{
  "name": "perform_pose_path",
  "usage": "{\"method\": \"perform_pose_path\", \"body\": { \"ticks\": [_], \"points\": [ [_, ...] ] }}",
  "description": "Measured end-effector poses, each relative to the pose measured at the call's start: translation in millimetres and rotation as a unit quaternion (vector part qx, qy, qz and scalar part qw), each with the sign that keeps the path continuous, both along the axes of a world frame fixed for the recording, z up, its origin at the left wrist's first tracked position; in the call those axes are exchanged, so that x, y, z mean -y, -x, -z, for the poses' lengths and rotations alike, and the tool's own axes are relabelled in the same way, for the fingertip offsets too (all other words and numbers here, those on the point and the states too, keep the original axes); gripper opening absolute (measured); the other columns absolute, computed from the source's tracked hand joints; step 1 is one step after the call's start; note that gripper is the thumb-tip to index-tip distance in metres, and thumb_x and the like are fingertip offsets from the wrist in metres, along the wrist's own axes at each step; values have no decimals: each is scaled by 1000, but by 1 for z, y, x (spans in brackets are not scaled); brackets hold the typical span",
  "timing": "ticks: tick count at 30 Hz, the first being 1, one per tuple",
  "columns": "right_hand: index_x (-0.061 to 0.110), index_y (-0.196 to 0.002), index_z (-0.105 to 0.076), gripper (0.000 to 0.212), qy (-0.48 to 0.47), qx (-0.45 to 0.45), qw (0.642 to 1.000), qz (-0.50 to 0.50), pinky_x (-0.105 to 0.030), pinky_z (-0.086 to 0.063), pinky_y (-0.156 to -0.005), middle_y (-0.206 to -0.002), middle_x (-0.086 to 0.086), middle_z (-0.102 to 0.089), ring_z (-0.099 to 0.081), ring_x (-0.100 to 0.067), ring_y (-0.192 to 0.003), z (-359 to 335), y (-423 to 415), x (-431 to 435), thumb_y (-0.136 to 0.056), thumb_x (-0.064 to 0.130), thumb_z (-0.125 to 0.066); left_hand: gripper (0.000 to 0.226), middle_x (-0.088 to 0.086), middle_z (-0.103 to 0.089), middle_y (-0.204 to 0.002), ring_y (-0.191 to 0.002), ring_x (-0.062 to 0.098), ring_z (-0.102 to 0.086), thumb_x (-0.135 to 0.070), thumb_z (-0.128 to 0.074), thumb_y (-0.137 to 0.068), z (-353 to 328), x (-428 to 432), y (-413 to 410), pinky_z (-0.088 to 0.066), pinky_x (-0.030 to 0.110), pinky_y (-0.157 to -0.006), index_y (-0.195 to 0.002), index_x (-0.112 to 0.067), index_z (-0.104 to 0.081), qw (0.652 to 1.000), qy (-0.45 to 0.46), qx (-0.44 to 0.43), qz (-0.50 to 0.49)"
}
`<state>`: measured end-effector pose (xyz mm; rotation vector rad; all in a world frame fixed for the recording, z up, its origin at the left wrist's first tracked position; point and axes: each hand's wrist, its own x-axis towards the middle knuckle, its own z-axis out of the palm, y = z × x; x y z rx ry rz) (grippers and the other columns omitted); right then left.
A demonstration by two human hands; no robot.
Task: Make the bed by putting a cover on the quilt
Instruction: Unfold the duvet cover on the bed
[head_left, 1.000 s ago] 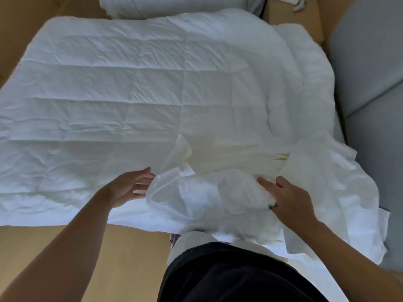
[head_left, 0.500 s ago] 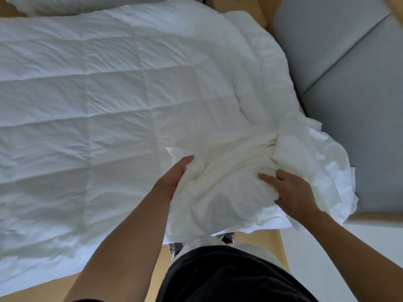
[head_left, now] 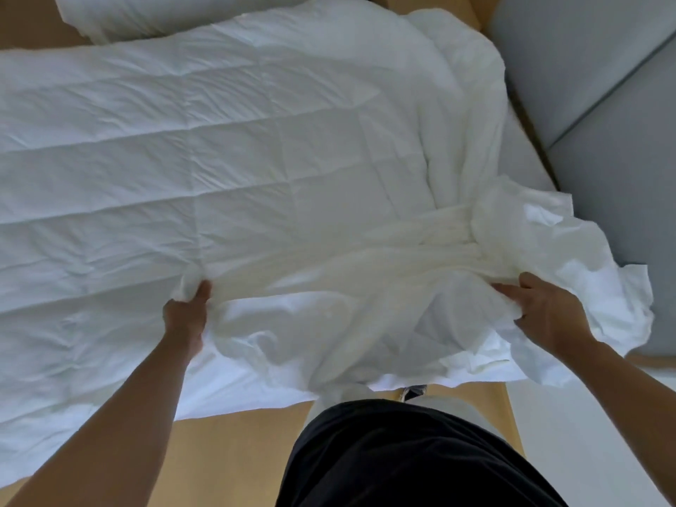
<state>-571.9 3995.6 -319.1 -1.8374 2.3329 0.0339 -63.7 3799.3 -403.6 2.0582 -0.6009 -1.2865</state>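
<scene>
A white stitched quilt (head_left: 226, 148) lies spread over the tan bed surface and fills most of the view. A thin, creased white cover (head_left: 358, 316) is bunched over the quilt's near right corner. My left hand (head_left: 186, 316) grips a fold of the cover at its left side. My right hand (head_left: 541, 312) grips the cover's gathered cloth on the right. The cover is stretched between the two hands, and more of it spills past my right hand (head_left: 570, 258).
A white pillow (head_left: 175, 12) lies at the far edge. Grey padded panels (head_left: 600, 86) stand along the right side. The tan bed surface (head_left: 226, 455) shows near my body, and pale floor (head_left: 585, 433) lies at the lower right.
My left hand has moved left with the cover's edge, away from my right hand. The cover is now spread wider and flatter over the quilt's corner.
</scene>
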Motion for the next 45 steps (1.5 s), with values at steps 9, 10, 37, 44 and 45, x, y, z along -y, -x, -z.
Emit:
{"method": "perform_pose_path", "body": {
  "ticks": [9, 10, 37, 44, 45],
  "points": [
    [17, -107, -79, 49, 41, -20, 999, 24, -34, -51, -47, -80, -6, -56, -57, -35, -54, 13, -2, 6, -64, -7, -81, 56, 22, -64, -119, -93, 33, -61, -35, -77, -85, 22, 7, -10, -52, 44, -81, -127, -5, -55, 989, -58, 124, 58],
    [16, -108, -79, 49, 46, -21, 998, 21, -35, -52, -47, -80, -6, -56, -58, -35, -55, 15, -3, 6, -65, -7, -80, 66, 24, -56, -131, -108, 37, -58, -36, -78, -83, 22, 8, 2, -50, 48, -92, -135, -8, -48, 977, -85, 168, 99],
    [16, -139, -37, 62, -153, 150, 952, 220, -45, -47, -88, -133, -16, -49, -52, -39, -122, 83, 97, 106, -90, 41, -66, 12, -1, -68, -104, -99, 28, -61, -23, -50, -87, -8, -82, 353, -48, 37, -78, -97, -22, -58, 524, 21, 217, 824],
    [5, -104, -50, 14, 65, 262, 798, 539, -44, -53, -68, -88, -17, -61, -63, -39, -79, 111, 182, -1, -94, 14, -50, 26, -1, -64, -124, -116, 27, -58, -24, -46, -95, -6, -76, 383, -48, 40, -95, -117, -25, -61, 435, -86, 257, 858],
    [5, -104, -50, 17, 22, 268, 771, 577, -47, -57, -68, -88, -18, -63, -65, -38, -76, 117, 188, -23, -92, 17, -51, 28, -1, -63, -126, -117, 26, -58, -25, -49, -95, -6, -76, 390, -48, 40, -96, -120, -24, -60, 404, -98, 264, 870]
  ]
}}
